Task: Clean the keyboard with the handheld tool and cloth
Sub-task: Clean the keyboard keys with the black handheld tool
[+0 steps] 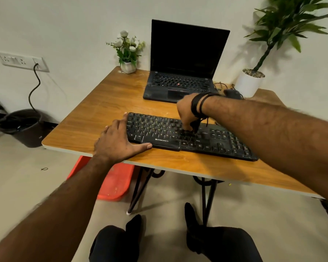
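A black keyboard (212, 140) lies across the front of the wooden table (110, 99). My left hand (117, 140) rests flat against the keyboard's left end, fingers straight, thumb along its front edge. Over the middle of the keys my right hand (187, 114) points downward, fingers curled round a small dark tool (194, 125) whose tip touches the keys. Most of the tool is hidden by the hand. No cloth is in view.
An open black laptop (180, 72) stands behind the keyboard. A flower pot (128, 67) sits at the back left, a mouse (232, 93) and a white plant pot (249, 82) at the back right. A bin (23, 125) and a red stool (114, 182) are on the floor.
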